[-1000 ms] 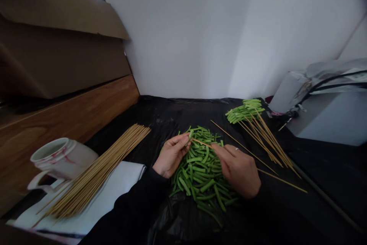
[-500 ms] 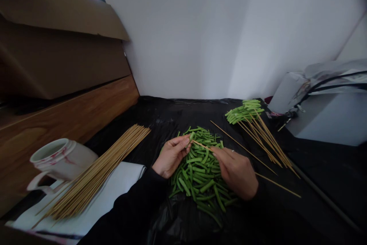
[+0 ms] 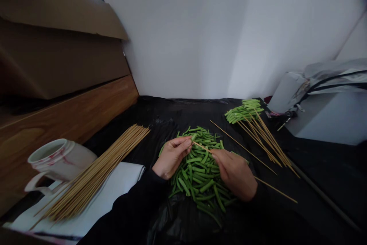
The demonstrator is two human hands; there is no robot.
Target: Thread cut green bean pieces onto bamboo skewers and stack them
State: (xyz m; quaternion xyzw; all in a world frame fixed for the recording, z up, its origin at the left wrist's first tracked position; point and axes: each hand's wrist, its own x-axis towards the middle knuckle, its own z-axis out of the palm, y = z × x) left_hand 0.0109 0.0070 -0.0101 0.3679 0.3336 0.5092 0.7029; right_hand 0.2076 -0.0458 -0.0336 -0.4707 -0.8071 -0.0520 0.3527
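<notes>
Between thumb and fingers, my left hand pinches a short piece of green bean. My right hand is closed around a thin bamboo skewer. The skewer's tip meets the bean piece at my left fingertips; how far it goes in is hidden. Its other end sticks out to the right beyond my right hand. Under both hands lies a loose pile of cut green beans on black plastic sheeting.
A thick bundle of skewers rests at left on white paper, beside a mug. Skewered beans lie at the back right. One loose skewer lies nearer. A cardboard box stands left; a pale box stands right.
The skewer's rear end has swung slightly downward and left in my right hand. Both hands stay nearly in place, still holding the bean piece and skewer. The view has shifted slightly.
</notes>
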